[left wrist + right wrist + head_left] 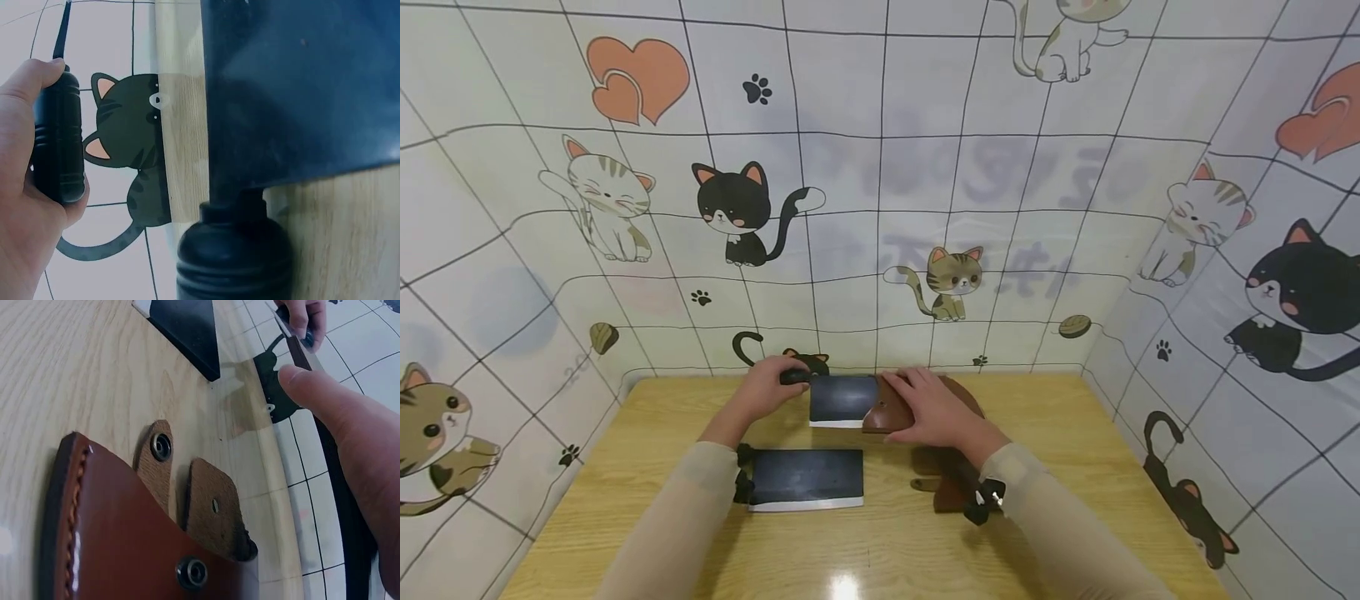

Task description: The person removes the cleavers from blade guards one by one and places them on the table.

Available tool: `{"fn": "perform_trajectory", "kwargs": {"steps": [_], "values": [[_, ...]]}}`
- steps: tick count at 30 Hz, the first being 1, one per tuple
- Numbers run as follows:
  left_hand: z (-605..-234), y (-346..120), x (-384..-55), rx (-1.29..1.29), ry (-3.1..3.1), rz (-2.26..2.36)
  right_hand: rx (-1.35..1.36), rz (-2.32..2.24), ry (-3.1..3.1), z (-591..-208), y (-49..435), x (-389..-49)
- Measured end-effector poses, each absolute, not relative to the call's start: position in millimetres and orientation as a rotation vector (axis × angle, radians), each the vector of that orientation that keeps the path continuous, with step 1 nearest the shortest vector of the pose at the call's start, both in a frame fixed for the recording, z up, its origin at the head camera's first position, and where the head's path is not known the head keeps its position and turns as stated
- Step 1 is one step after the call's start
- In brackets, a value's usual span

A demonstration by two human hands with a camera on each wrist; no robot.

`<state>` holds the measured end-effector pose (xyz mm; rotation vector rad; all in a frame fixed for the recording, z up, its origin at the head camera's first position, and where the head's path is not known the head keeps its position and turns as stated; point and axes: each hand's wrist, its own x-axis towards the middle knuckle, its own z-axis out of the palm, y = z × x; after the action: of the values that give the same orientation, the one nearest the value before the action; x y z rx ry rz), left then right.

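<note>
My left hand (763, 390) grips the black ridged handle (59, 137) of a cleaver (842, 400) near the back of the table. That cleaver's dark blade with a pale cutting edge runs sideways into a brown leather sheath (889, 410), which covers its far end. My right hand (938, 410) holds this sheath, fingers over its face and thumb (312, 394) along the lower side. Closer to me a second cleaver (807, 477) lies flat, its handle partly hidden by my left wrist. Below my right forearm rests another brown leather sheath (125, 531) with stitching, straps and metal snaps.
The light wooden table (647, 500) ends at the back against a white grid-patterned cloth (850, 183) with cartoon cats. The same cloth rises along both sides. Dark wrist mounts (988, 498) sit on my sleeves.
</note>
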<state>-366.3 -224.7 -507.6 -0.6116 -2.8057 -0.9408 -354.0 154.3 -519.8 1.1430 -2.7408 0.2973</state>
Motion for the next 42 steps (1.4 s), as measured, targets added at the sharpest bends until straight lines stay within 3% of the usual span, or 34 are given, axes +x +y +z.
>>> {"fn": "perform_trajectory", "kwargs": {"steps": [19, 42], "values": [[-512, -244, -368, -0.62, -2.813, -0.923, 1.251, 0.374, -2.723, -516, 176, -358], [-515, -255, -362, -0.614, -2.774, -0.794, 1.177, 0.38, -2.8, -515, 190, -359]]}}
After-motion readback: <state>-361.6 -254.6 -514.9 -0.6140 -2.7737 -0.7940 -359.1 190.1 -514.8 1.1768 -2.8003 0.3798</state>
